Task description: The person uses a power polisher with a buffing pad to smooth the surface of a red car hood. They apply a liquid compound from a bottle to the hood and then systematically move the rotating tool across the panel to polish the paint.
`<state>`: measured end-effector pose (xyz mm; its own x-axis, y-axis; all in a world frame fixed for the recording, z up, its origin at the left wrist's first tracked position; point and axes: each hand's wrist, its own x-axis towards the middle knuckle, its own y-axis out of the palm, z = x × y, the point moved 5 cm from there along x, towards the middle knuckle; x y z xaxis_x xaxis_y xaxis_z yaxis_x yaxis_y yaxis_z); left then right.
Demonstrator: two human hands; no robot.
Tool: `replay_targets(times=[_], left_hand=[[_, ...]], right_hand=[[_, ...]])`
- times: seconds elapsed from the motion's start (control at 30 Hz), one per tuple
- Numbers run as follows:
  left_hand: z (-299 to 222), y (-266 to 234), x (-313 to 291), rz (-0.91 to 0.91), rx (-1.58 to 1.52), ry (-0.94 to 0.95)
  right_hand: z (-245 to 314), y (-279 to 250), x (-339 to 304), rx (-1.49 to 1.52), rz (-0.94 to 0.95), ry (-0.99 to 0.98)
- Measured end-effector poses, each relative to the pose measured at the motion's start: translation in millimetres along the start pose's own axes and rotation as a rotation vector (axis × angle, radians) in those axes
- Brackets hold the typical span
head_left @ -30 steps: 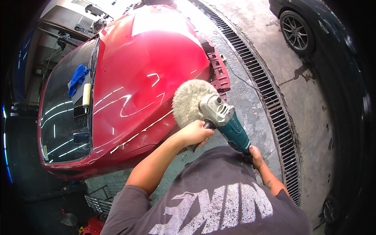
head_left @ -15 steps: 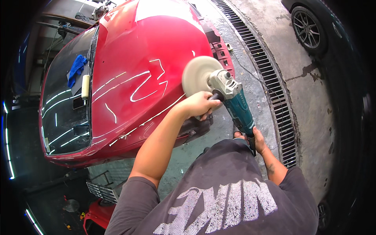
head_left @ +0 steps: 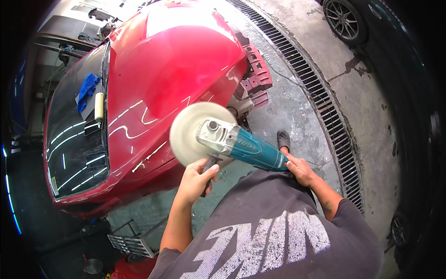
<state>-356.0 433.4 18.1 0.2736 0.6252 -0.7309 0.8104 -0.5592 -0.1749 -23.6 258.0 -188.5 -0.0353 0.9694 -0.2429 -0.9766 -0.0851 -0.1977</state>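
A teal polisher (head_left: 254, 149) with a round off-white pad (head_left: 186, 135) lies across the space before me. My left hand (head_left: 197, 180) is wrapped round its black side handle (head_left: 211, 173). At the rear end of the body, my right hand (head_left: 301, 171) grips the polisher. The pad is over the near front side of a red car (head_left: 186, 69), by the fender; whether it touches the paint I cannot tell. Pad blur suggests spinning. Part of the fender is hidden behind the pad.
On the windshield lie a blue cloth (head_left: 87, 88) and a pale bottle (head_left: 99, 107). A floor grate (head_left: 320, 100) runs along the right, with a cable (head_left: 290, 79) near it. Beyond stands a dark car's wheel (head_left: 344, 19). A metal rack (head_left: 134, 242) is at lower left.
The polisher has moved left and nearer to me, from the hood's front corner to the fender side. It has turned more sideways, and both hands still hold it.
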Motion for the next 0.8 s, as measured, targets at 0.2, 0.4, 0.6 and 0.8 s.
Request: replay_targets(times=[0.2, 0.4, 0.6, 0.8], left_hand=[[-30.2, 13.9, 31.1, 0.087, 0.012, 0.08], [-107.9, 78.0, 147.6, 0.236, 0.184, 0.037], [-156.3, 98.6, 213.3, 0.223, 0.212, 0.015], [-97.8, 91.7, 123.3, 0.183, 0.188, 0.059]], right_hand=[[-8.8, -4.8, 1.8, 0.181, -0.07, 0.117], [-75.8, -47.4, 16.2, 0.467, -0.195, 0.247], [-93.6, -83.0, 59.3, 0.47, -0.294, 0.261], [-69.7, -77.8, 11.1, 0.302, -0.115, 0.273]])
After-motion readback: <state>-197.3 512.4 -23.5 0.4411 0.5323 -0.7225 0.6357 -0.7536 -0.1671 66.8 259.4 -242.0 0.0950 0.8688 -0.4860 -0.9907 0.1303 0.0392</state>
